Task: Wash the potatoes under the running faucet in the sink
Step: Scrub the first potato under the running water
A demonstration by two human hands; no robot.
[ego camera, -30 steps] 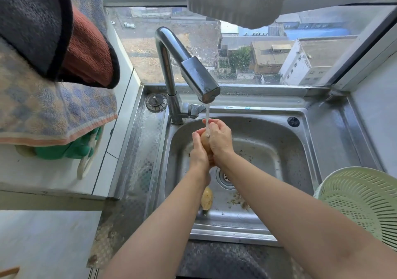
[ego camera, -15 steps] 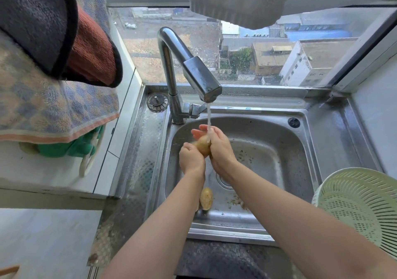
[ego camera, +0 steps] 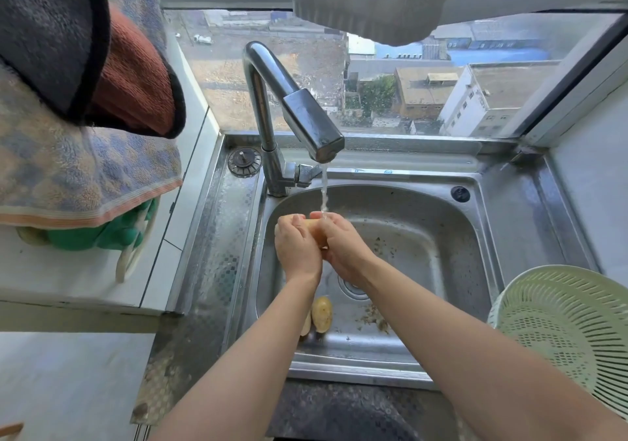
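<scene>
A chrome faucet (ego camera: 299, 114) runs a thin stream of water into the steel sink (ego camera: 441, 236). Both my hands are under the stream, wrapped around one yellowish potato (ego camera: 314, 228), of which only a small patch shows between them. My left hand (ego camera: 295, 247) grips it from the left with fingers curled over the top. My right hand (ego camera: 343, 247) grips it from the right, and the water lands on its fingers. Another potato (ego camera: 322, 313) lies on the sink floor near the front wall, partly behind my left forearm.
A pale green plastic colander (ego camera: 564, 332) stands on the counter at the right. Bits of peel and dirt lie around the drain (ego camera: 350, 287). Towels (ego camera: 78, 155) hang over a white ledge at the left, above a green object. A sink plug (ego camera: 244, 162) rests behind the faucet.
My hands have turned and rubbed the potato under the stream; the left hand rose from below it to grip it at the left. The potato on the sink floor has not moved.
</scene>
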